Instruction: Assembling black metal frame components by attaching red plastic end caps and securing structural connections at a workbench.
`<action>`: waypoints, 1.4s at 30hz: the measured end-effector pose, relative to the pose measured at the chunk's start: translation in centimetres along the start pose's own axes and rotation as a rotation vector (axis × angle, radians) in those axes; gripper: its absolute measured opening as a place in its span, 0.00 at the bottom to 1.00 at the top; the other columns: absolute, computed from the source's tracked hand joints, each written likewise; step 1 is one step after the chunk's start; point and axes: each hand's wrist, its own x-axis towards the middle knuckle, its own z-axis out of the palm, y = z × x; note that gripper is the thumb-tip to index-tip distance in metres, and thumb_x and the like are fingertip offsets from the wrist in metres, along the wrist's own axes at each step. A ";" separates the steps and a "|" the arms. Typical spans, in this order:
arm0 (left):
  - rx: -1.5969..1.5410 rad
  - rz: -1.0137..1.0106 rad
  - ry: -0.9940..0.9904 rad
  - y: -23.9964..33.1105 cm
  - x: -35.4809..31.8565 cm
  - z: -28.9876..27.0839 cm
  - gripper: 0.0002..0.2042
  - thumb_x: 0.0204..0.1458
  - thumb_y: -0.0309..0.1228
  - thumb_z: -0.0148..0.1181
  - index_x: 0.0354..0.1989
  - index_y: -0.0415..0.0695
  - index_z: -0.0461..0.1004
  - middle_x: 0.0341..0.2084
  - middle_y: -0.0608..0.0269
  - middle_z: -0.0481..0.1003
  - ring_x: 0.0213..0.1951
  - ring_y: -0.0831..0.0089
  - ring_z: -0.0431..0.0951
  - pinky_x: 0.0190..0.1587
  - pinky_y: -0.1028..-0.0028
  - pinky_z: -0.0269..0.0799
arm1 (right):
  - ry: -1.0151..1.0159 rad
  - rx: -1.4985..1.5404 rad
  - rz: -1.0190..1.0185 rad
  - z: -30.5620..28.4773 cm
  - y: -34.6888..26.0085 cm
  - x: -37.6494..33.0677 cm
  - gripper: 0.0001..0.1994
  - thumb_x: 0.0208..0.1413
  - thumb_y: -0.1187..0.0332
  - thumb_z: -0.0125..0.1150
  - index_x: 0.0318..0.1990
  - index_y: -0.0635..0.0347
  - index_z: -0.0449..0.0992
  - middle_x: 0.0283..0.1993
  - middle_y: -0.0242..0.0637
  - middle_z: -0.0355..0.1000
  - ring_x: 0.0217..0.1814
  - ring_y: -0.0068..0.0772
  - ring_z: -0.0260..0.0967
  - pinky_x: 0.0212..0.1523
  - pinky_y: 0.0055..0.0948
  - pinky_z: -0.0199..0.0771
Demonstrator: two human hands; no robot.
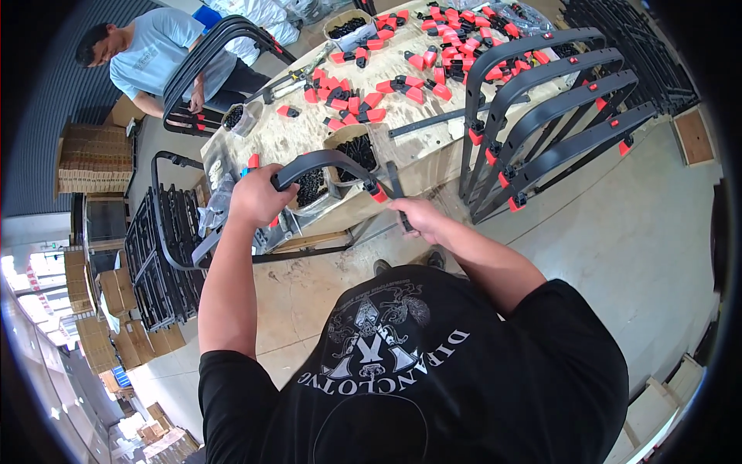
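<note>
My left hand (259, 197) is closed around the near end of a curved black tube frame (328, 158), which arches to the right over the table's edge. A red clip (377, 192) sits at the frame's right end. Just beside that clip my right hand (419, 216) is closed on a narrow dark bar (396, 182), which slants up and away past the frame. The bar's exact kind cannot be made out. Below the arch stand open boxes of small black parts (311, 188), and a second such box (355, 151) lies right behind it.
Red-and-black clips (456, 46) are strewn over the wooden table (278, 143). Several curved black frames (572, 143) lean at its right side. Across the left corner a person (158, 58) in a light blue shirt handles more frames (209, 58). Stacked dark frames (158, 255) stand at left.
</note>
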 end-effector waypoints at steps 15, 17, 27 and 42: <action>-0.112 0.006 -0.008 -0.4 -0.5 -0.7 0.28 0.44 0.51 0.70 0.51 0.46 0.79 0.39 0.53 0.82 0.43 0.56 0.82 0.49 0.61 0.76 | 0.314 -0.306 -0.321 -0.3 -6.7 4.7 0.18 0.57 0.55 0.62 0.36 0.67 0.76 0.27 0.38 0.75 0.26 0.39 0.71 0.28 0.38 0.68; -0.154 0.114 0.158 -1.4 -0.8 0.1 0.34 0.41 0.54 0.72 0.54 0.46 0.77 0.50 0.51 0.78 0.51 0.54 0.79 0.54 0.61 0.74 | 0.511 -0.474 -0.899 1.9 -5.5 2.3 0.20 0.58 0.54 0.64 0.39 0.67 0.75 0.31 0.47 0.77 0.33 0.45 0.76 0.35 0.38 0.73; -0.758 0.291 1.099 -1.8 -8.5 9.0 0.17 0.50 0.30 0.66 0.48 0.39 0.72 0.37 0.55 0.72 0.41 0.60 0.73 0.49 0.64 0.69 | -0.210 -1.217 -0.887 8.1 -3.5 -6.4 0.20 0.54 0.51 0.64 0.35 0.63 0.74 0.29 0.53 0.74 0.34 0.61 0.73 0.35 0.50 0.72; -1.639 -0.773 0.056 -12.4 -8.7 27.3 0.14 0.60 0.39 0.58 0.34 0.39 0.75 0.24 0.64 0.73 0.26 0.71 0.73 0.31 0.66 0.71 | 0.214 -1.189 -0.682 12.8 -0.5 -5.4 0.20 0.55 0.51 0.67 0.38 0.62 0.75 0.30 0.48 0.76 0.34 0.54 0.76 0.36 0.42 0.75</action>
